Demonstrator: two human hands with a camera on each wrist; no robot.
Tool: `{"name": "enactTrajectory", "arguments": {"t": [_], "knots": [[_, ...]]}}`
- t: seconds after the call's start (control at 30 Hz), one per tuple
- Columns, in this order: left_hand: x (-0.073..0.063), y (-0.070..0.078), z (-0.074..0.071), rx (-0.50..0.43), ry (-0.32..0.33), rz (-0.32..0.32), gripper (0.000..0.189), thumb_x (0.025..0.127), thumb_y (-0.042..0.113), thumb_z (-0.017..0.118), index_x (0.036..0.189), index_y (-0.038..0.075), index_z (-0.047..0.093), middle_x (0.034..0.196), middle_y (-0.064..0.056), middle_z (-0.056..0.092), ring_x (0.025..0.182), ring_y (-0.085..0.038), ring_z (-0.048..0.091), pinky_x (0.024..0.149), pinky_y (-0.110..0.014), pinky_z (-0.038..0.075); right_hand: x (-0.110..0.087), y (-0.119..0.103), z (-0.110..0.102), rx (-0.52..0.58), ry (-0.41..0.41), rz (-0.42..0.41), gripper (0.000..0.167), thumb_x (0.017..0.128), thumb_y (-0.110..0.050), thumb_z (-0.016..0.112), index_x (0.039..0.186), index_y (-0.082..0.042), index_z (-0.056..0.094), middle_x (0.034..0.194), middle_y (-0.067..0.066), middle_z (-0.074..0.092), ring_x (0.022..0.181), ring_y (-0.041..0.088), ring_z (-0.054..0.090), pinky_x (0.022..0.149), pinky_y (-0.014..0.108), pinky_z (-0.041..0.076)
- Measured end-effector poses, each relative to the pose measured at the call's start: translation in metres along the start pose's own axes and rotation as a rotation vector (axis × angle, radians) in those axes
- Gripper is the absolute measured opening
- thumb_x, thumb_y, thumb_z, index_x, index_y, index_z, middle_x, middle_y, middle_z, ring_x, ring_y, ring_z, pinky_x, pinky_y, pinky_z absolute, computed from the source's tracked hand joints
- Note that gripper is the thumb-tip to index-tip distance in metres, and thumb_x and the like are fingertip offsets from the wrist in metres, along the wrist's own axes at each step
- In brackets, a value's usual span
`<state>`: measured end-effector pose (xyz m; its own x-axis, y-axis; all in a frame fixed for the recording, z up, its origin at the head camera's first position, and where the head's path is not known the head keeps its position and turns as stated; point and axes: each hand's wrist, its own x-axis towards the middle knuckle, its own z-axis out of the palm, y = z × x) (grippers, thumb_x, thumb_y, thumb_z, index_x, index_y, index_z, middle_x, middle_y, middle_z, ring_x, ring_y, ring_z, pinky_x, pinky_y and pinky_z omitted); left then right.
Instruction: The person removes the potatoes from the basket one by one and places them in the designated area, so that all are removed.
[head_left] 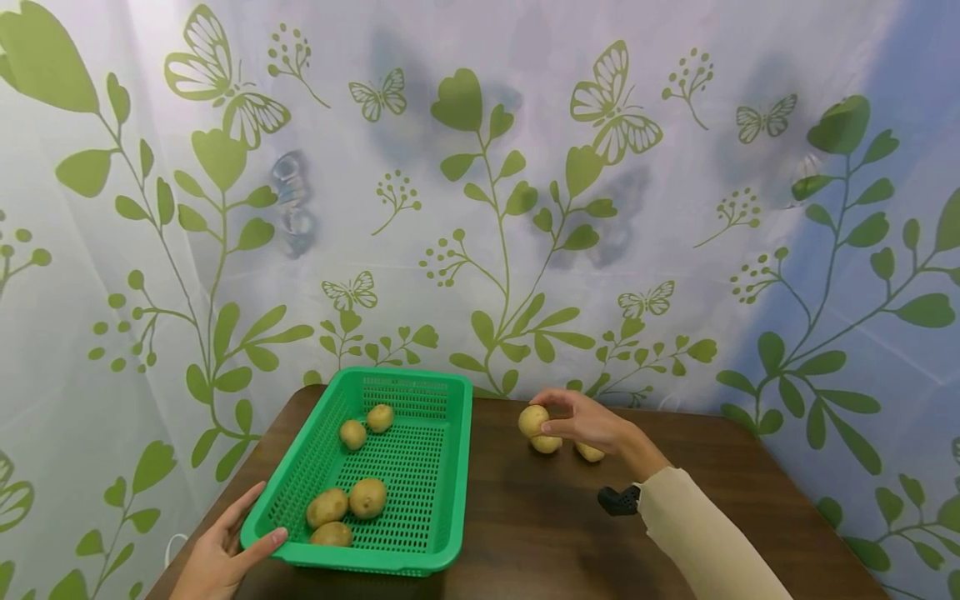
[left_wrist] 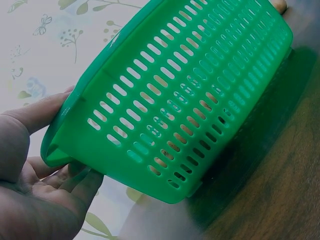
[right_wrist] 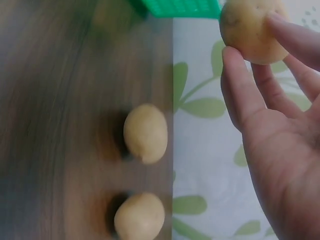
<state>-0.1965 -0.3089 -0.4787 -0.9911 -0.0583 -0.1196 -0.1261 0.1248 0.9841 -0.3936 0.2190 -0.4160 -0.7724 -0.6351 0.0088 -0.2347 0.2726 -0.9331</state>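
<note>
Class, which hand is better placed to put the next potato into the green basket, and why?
Right: the right hand seems better placed. It pinches a potato above the table, while the left hand grips the green basket at its near-left corner.

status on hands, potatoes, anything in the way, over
Left fingers gripping green basket at near-left corner. Right fingers holding one potato. Five potatoes inside, two more on table. Nothing visible between held potato and basket.

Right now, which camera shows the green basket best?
The head view: it shows nearly the whole green basket from above, with five potatoes inside. The left wrist view shows its slotted outside close up but cut off; the right wrist view catches only a bit at the top edge.
</note>
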Motion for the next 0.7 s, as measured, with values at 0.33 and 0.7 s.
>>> {"name": "enactTrajectory", "arguments": {"t": [0.33,0.7], "knots": [[-0.002,0.001,0.0,0.017,0.008,-0.001,0.09,0.104,0.025,0.068,0.166,0.003,0.007,0.164,-0.029,0.02,0.099,0.014,0.056,0.088,-0.025,0.056,-0.027,0.029,-0.022,0.001,0.173,0.028,0.048,0.103,-0.01,0.067,0.145,0.004,0.049,0.149,0.027,0.036,0.118,0.034,0.057,0.099,0.053,0.053],[-0.001,0.001,0.001,0.004,0.006,-0.001,0.087,0.105,0.022,0.066,0.166,0.002,0.007,0.164,-0.03,0.019,0.099,0.013,0.057,0.088,-0.026,0.057,-0.056,0.062,-0.04,0.146,0.364,0.079,0.049,0.101,-0.002,0.067,0.143,0.009,0.044,0.145,0.031,0.031,0.117,0.03,0.061,0.106,0.052,0.048]]}}
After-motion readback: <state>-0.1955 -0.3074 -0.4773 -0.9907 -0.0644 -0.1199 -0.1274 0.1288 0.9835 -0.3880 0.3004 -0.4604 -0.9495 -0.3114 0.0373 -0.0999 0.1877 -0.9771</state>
